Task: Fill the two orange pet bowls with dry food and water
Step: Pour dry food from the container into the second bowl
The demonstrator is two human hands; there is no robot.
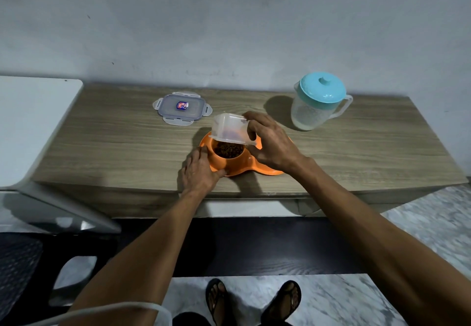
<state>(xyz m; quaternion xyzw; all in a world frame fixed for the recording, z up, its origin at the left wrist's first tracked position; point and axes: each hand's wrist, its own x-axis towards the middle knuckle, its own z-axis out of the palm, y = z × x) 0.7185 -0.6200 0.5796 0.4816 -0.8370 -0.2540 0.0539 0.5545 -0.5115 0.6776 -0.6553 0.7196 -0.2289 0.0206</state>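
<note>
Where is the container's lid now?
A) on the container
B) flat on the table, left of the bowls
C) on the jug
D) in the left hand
B: the lid lies flat on the table, behind and left of the bowls, while the right hand tips the open container over one bowl.

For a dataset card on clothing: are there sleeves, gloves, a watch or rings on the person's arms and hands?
The left forearm and right forearm are bare to the frame edge, no sleeves. The left hand and right hand wear no gloves; no watch or ring shows. A pale cord curves past the left forearm at the bottom.
</note>
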